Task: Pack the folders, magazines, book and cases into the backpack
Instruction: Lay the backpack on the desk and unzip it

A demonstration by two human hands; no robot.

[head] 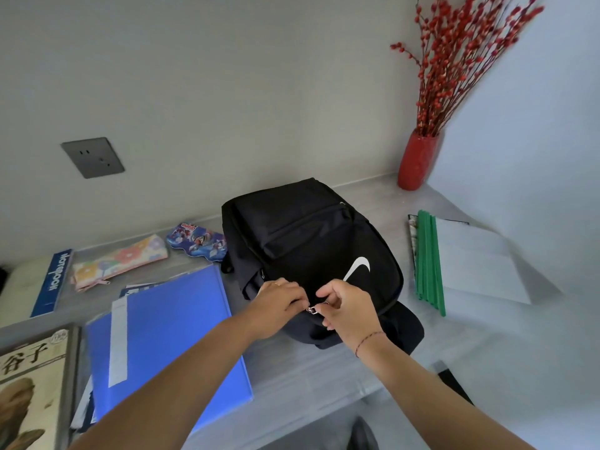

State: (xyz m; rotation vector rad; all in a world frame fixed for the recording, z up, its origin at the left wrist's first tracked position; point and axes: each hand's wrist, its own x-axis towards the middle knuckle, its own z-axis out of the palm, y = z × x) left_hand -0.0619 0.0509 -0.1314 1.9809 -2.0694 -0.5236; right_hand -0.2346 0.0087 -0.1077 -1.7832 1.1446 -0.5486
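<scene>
Your left hand point(281, 300) and right hand point(349, 315) both pinch zipper pulls point(312, 309) at the backpack's point(311, 241) near edge, with bare table point(311, 368) beside the blue folder point(168, 345).

Bare desk strip point(402, 222) btwn backpack point(308, 241) & green-spined folders point(430, 261); blue folder point(168, 345) crowding left.

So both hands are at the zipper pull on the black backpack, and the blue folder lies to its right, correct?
Not quite. In the head view both hands, left hand and right hand, are at the zipper pull on the black backpack, but the blue folder lies to its left, not right.
</scene>
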